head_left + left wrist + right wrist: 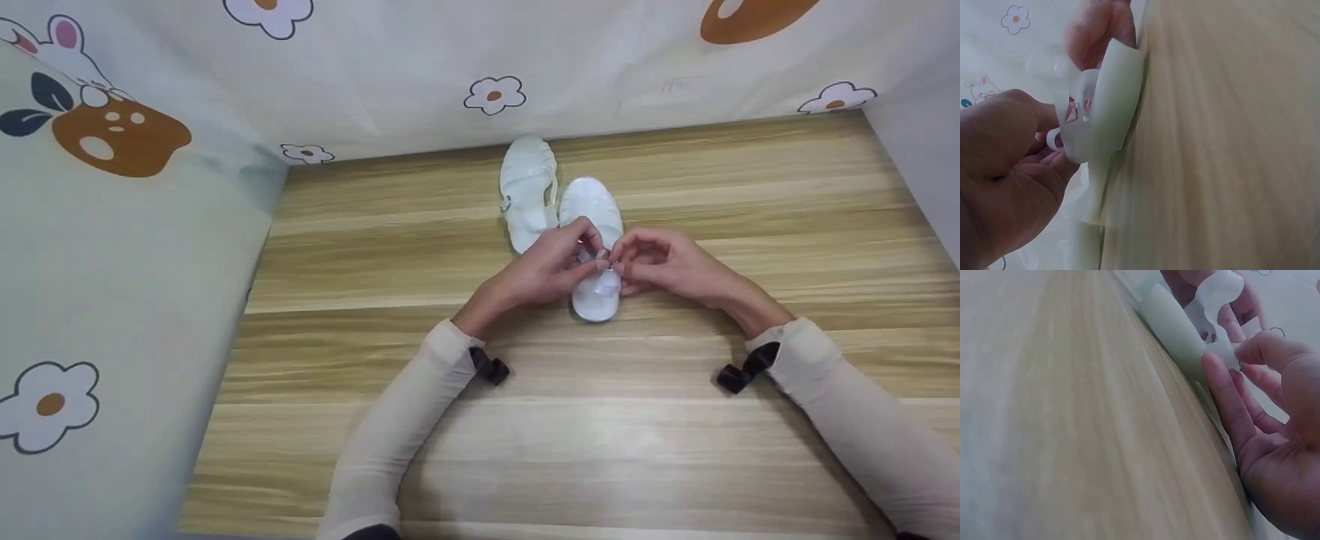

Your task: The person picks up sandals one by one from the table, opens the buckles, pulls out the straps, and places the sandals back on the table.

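Two white sandals with chunky soles are on the wood-grain surface. The nearer sandal [596, 304] lies between my hands, toe pointing away. My left hand [551, 262] pinches its ankle strap [1054, 139] between thumb and fingers, from the left side. From the right, my right hand [675, 266] pinches the strap at the small metal buckle, thumb and forefinger together. In the right wrist view, other fingers of that hand lie along the sole [1176, 334]. The fingertips of both hands nearly meet and partly hide the buckle. The other sandal [529, 176] sits just beyond, to the left.
A pale wall covering [405, 82] with printed flowers rises behind the sandals and along the left side. The wood-grain surface [570, 450] spreads in front, under my forearms. A black camera mount is strapped to each wrist over beige sleeves.
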Demonstrator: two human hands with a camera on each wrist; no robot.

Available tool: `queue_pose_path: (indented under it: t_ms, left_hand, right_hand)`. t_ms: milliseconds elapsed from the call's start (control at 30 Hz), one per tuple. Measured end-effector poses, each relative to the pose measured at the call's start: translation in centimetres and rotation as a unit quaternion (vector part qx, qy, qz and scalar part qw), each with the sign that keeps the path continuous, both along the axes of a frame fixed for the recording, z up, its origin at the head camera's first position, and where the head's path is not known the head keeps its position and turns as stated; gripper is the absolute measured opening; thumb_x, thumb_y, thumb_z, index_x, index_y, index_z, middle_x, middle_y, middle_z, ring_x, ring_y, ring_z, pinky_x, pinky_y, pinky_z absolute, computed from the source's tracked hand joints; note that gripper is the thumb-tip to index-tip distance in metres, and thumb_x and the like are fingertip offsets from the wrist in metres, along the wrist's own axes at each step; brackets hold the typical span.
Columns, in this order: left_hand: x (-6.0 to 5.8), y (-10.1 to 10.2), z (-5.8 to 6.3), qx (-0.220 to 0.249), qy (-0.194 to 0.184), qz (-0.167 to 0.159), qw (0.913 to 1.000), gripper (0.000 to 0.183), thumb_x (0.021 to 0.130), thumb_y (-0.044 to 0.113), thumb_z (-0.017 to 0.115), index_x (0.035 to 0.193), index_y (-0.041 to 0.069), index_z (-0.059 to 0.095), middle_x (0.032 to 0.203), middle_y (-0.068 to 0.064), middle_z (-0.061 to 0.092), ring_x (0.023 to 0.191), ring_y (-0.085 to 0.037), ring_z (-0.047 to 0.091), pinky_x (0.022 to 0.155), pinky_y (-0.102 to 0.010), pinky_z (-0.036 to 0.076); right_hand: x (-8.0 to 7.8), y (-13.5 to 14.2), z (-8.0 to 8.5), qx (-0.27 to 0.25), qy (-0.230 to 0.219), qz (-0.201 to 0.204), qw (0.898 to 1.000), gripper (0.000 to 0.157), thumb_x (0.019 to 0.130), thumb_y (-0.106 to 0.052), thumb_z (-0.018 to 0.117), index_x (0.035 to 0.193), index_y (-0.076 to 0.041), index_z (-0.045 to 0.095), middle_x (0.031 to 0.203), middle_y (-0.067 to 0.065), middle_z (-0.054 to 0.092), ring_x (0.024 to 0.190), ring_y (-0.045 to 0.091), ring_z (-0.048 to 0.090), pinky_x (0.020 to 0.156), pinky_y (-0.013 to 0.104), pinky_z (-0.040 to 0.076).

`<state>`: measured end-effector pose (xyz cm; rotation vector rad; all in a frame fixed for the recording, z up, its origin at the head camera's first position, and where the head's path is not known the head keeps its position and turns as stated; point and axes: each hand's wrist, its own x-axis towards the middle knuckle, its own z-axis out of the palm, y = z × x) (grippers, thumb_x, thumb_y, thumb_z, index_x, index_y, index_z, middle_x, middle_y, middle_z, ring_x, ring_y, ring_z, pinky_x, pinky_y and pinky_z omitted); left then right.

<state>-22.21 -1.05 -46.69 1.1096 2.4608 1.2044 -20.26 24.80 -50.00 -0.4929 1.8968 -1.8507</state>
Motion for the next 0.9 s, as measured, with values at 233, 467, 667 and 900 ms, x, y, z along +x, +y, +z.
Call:
queue_pose_path:
  t_ms: [233,467,667,900]
  left_hand:
    - [-0.03,0.09,0.06,0.031,-0.016,-0.011,0.9993,0.040,0.099,0.020,0.082,0.129,0.006,0.060,0.124,-0.006,0.075,0.118,-0.012,0.070,0.104,-0.020,0.053]
    - [-0.15,-0.16,0.30,0.039,-0.016,-0.013,0.9990,0.036,0.099,0.030,0.082,0.126,0.010,0.066,0.123,-0.003,0.075,0.117,-0.009,0.068,0.106,-0.022,0.051]
    - [-0.27,-0.48,0.31,0.018,-0.005,-0.015,0.9997,0.027,0.100,0.026,0.079,0.121,0.012,0.069,0.122,0.000,0.074,0.114,-0.007,0.064,0.104,-0.023,0.049]
    - [-0.40,-0.53,0.29,0.008,0.002,-0.015,0.9998,0.025,0.099,0.024,0.080,0.119,0.012,0.071,0.117,0.002,0.075,0.111,-0.008,0.066,0.102,-0.024,0.051]
  right_hand:
    - [-0.08,0.28,-0.11,-0.012,-0.014,0.008,1.000,0.032,0.104,-0.005,0.072,0.130,0.008,0.060,0.116,0.011,0.071,0.104,0.022,0.078,0.088,0.046,0.066]
    - [-0.19,0.43,0.16,-0.007,-0.018,0.010,1.000,0.031,0.105,-0.009,0.072,0.130,0.004,0.060,0.119,0.011,0.073,0.102,0.023,0.079,0.085,0.044,0.067]
    - [-0.21,0.59,0.24,-0.023,-0.020,0.018,0.999,0.026,0.105,-0.008,0.070,0.126,0.004,0.061,0.112,0.011,0.074,0.096,0.024,0.080,0.084,0.044,0.068]
    - [-0.29,0.85,0.17,-0.027,-0.009,0.032,0.999,0.022,0.106,-0.006,0.067,0.121,0.010,0.063,0.104,0.010,0.073,0.093,0.023,0.079,0.084,0.042,0.068]
